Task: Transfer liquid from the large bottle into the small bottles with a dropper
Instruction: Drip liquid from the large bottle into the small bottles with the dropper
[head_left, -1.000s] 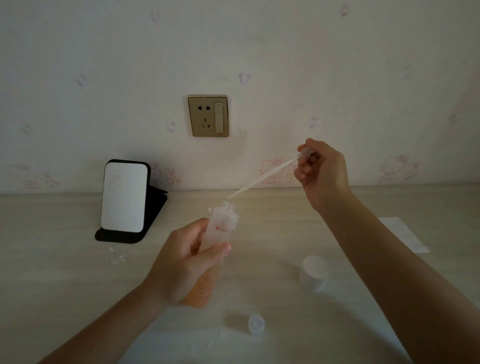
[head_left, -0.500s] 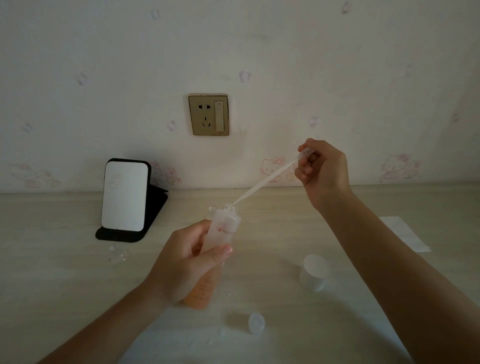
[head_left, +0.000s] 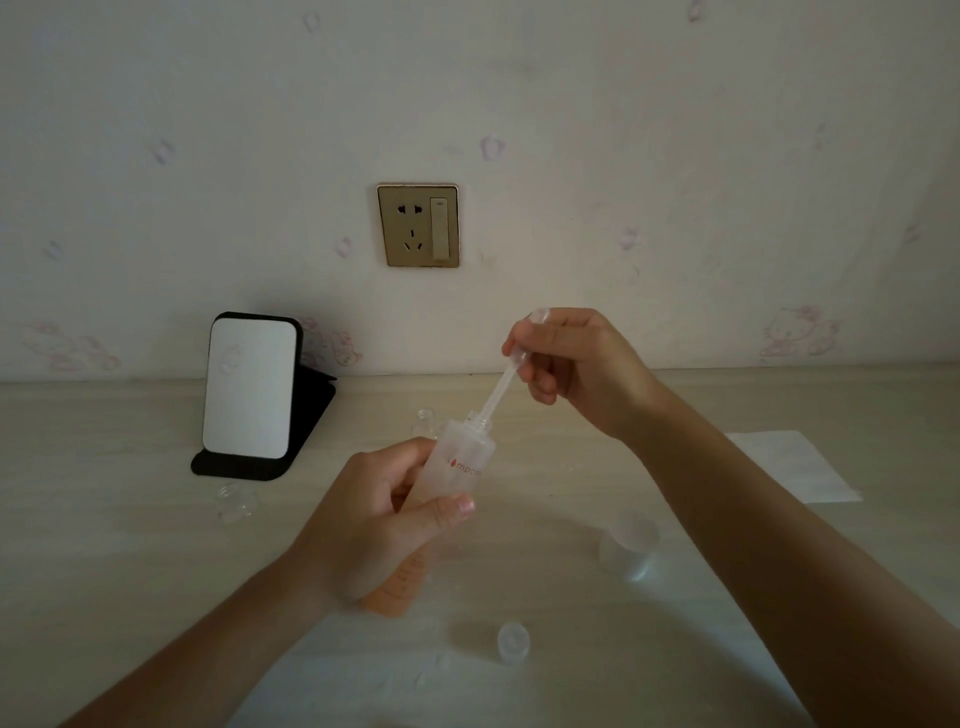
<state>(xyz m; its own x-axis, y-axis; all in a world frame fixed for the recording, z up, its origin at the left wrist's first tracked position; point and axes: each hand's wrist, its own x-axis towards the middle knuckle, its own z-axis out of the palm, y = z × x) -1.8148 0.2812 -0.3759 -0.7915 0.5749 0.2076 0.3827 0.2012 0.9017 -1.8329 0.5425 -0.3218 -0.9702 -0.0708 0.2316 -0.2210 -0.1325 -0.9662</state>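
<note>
Dropper (head_left: 500, 387) tip sits in the neck of the large bottle (head_left: 460, 467), which the left hand (head_left: 369, 525) grips, tilted, over the table (head_left: 104, 519). Right hand (head_left: 582, 364) pinches the bulb (head_left: 537, 316). Drawing-up step, I'd say; next calls for easing the squeeze, then lifting out straight.

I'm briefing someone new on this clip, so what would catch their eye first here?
Centre frame, the left hand grips the large bottle, frosted on top and orange at its base, held tilted. Just above and to the right, the right hand pinches the dropper, whose stem meets the bottle's open neck. Behind them, a gold wall socket stands out at upper centre.
</note>
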